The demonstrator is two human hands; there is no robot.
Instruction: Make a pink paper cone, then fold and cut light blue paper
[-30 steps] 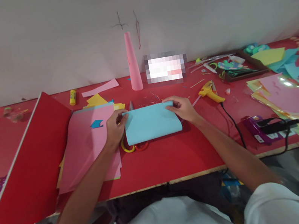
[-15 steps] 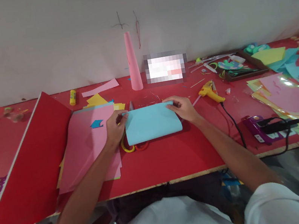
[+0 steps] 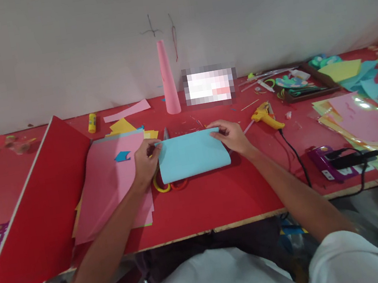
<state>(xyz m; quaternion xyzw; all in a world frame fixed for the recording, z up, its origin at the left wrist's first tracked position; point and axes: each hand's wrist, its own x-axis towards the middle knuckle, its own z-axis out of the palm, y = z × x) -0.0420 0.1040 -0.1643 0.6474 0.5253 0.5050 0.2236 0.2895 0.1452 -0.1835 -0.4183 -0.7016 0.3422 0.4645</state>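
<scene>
A light blue paper sheet, curved over into a fold, lies on the red table in front of me. My left hand pinches its far left corner with closed fingers. My right hand pinches its far right corner the same way. Under the sheet's near left edge show the yellow and red loops of scissors, whose blade tip pokes out beyond the sheet's far edge.
Pink paper sheets and a tilted red board lie to the left. A pink paper cone stands by the wall. A yellow glue gun with black cord, a purple power strip and coloured papers lie right.
</scene>
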